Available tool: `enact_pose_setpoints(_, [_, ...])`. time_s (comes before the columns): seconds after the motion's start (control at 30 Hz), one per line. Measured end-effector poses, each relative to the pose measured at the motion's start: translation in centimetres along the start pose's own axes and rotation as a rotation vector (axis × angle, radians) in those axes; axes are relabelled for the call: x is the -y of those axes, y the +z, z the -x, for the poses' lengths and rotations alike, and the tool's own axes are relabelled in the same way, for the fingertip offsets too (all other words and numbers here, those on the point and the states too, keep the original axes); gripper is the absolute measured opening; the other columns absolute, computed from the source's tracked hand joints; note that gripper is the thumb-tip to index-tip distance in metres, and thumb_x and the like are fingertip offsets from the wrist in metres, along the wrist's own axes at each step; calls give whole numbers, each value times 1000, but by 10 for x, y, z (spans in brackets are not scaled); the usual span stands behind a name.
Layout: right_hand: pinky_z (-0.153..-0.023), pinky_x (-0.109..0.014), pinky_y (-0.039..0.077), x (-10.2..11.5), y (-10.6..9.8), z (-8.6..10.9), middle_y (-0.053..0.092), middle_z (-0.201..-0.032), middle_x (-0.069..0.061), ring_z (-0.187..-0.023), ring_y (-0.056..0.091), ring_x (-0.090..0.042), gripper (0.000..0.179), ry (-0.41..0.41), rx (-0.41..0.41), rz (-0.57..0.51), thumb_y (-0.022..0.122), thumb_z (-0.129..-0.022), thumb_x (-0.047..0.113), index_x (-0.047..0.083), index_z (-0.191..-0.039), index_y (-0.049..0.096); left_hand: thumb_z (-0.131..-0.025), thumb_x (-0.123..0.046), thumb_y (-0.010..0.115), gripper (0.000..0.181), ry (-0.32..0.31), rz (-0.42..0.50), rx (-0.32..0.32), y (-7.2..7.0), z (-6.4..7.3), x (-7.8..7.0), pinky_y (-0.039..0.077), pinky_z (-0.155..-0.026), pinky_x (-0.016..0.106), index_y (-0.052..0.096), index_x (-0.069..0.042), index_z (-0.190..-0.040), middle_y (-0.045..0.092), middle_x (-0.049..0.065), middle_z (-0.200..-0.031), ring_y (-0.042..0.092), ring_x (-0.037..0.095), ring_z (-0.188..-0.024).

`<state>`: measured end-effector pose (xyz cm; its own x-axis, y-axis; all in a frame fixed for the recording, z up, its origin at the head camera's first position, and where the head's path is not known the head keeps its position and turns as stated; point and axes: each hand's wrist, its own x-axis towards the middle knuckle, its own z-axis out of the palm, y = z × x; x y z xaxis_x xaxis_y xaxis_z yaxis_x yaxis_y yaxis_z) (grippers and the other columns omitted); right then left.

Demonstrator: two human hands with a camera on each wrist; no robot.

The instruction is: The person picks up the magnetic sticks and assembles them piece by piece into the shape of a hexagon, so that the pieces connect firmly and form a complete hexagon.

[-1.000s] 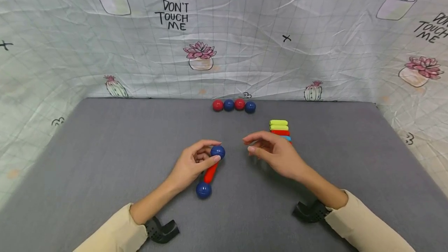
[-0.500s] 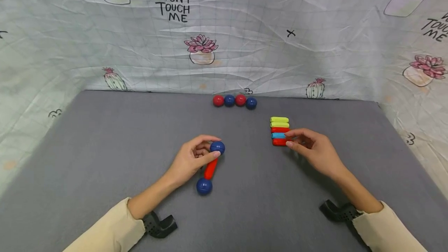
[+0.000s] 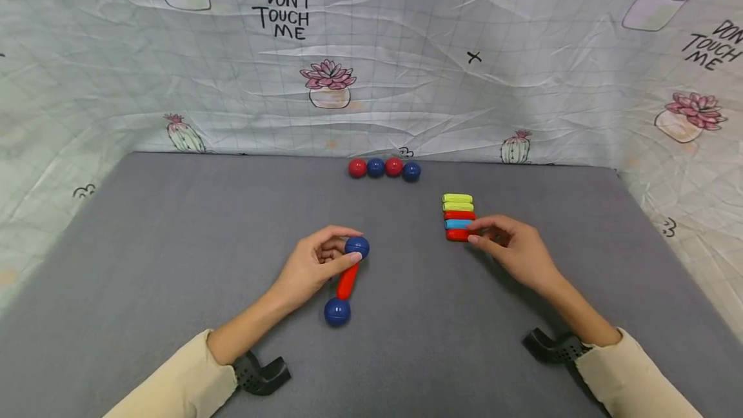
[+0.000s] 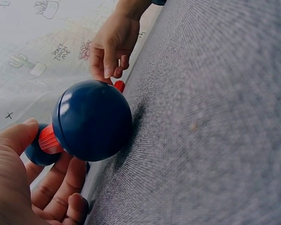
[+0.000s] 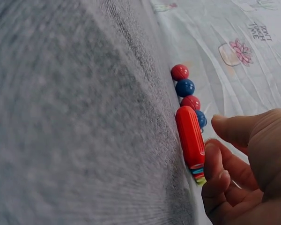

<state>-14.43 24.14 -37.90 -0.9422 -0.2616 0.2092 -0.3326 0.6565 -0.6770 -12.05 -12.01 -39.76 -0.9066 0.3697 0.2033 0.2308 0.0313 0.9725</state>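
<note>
In the head view my left hand point(image 3: 316, 263) pinches the far blue ball point(image 3: 356, 247) of a dumbbell-shaped piece. A red rod point(image 3: 346, 282) joins it to a second blue ball point(image 3: 337, 311) nearer me, which looms large in the left wrist view. My right hand point(image 3: 519, 253) is at the right end of a column of short ribbed rods. Its index fingertip is by the blue rod point(image 3: 457, 224), its thumb tip by the nearest red rod point(image 3: 456, 235). In the right wrist view thumb and index stand apart beside that red rod's end.
Two yellow rods point(image 3: 457, 202) and another red rod point(image 3: 458, 215) lie in the same column. Behind, a row of red balls point(image 3: 357, 168) and blue balls point(image 3: 411, 171) sits near the grey table's point(image 3: 244, 192) back edge. A patterned cloth point(image 3: 406, 82) hangs behind and at the sides.
My right hand has moved right, from the middle to the right end of the rod column, and has then stayed there. The left hand keeps its hold on the blue ball.
</note>
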Motion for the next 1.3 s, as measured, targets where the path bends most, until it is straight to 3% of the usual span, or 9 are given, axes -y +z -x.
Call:
enact_pose_setpoints(0.37, [-54, -21, 42, -4, 9, -5, 56, -79, 7, -63, 51, -10, 19, -107, -55, 50, 76, -82, 11, 18, -100, 71, -89, -9, 68, 30, 3, -9, -10, -3, 1, 3, 34, -51, 22, 63, -8, -118, 64, 10, -87, 49, 14, -61])
enact_pose_setpoints(0.7, [-51, -22, 41, -2, 11, -4, 55, -72, 5, -58, 50, -10, 18, -109, -46, 85, 79, -80, 13, 19, -96, 72, -89, -8, 68, 30, 4, -15, -15, -3, 2, 2, 33, -51, 22, 63, -8, -119, 64, 10, -86, 47, 12, -59])
enact_pose_setpoints(1.3, [-60, -23, 49, 14, 9, -1, 61, -84, 5, -66, 57, -9, 23, -131, 16, 75, 75, -83, 9, 19, -104, 69, -91, -8, 66, 29, -10, -2, -9, 2, 2, 1, 34, -50, 23, 62, -7, -120, 63, 11, -87, 44, 14, -57])
